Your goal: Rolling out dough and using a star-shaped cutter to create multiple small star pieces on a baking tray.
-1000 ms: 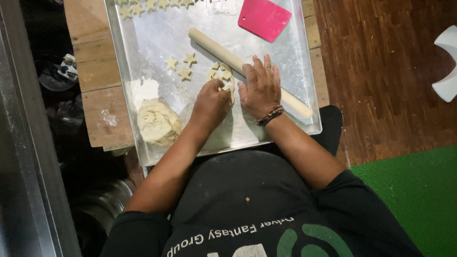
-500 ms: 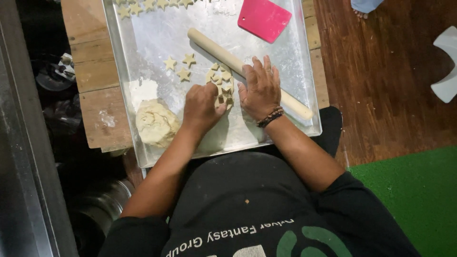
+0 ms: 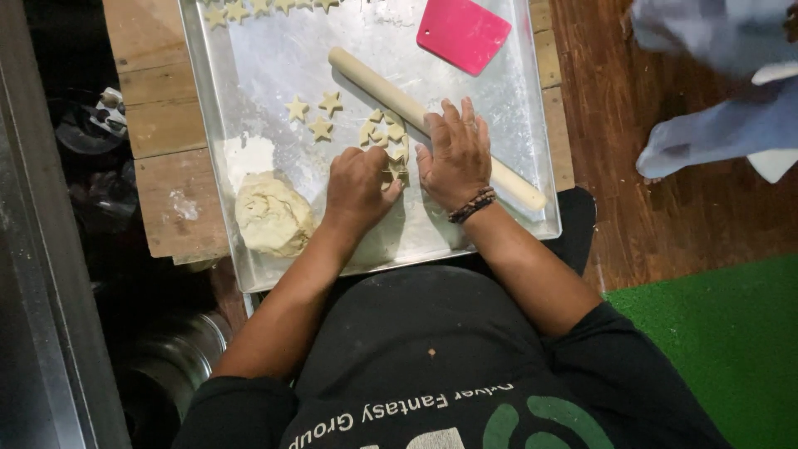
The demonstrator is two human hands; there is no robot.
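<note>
The flat dough on the tray is pressed by the curled left hand, cutter not visible; the right hand, spread flat, steadies it beside the rolling pin

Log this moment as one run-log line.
left hand: pressing rolled dough | right hand: flat beside it, over rolling pin | dough ball: left on tray
</note>
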